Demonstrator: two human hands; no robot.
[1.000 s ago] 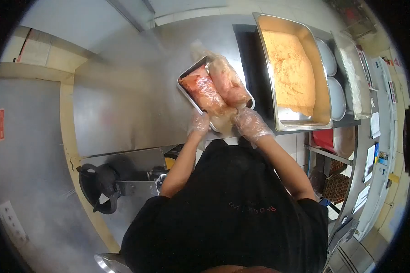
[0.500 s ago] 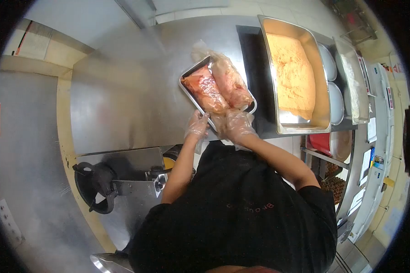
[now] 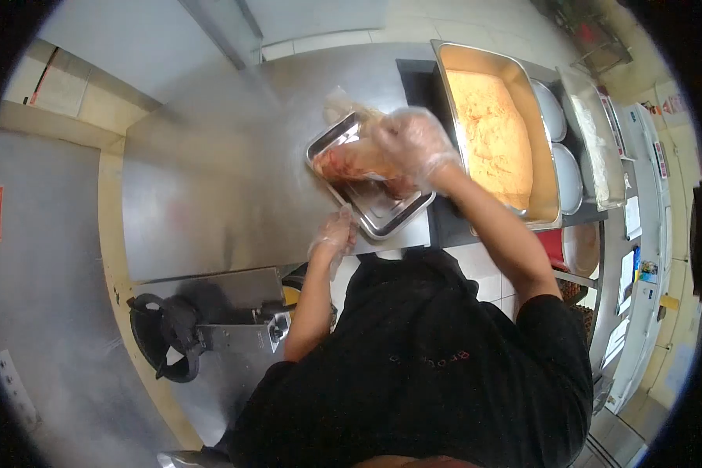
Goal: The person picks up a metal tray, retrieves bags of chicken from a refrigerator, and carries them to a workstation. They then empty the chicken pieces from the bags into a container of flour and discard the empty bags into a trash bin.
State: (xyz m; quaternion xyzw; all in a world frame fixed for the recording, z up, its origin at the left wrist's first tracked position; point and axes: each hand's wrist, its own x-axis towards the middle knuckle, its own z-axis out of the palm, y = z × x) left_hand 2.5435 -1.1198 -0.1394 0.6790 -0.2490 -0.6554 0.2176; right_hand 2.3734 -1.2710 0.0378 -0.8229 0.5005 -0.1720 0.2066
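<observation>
Your left hand (image 3: 335,234) pinches the tray's (image 3: 380,216) rim. Blur hides your right hand's (image 3: 420,143) grip and any hold over the bagged meat (image 3: 349,161), in the tray on the worktop (image 3: 210,179). Uneven pulling could skid the tray.

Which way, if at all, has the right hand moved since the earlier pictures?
Yes, away from the person: the right hand was level with the near end of the large pan and is now about level with its middle.
</observation>
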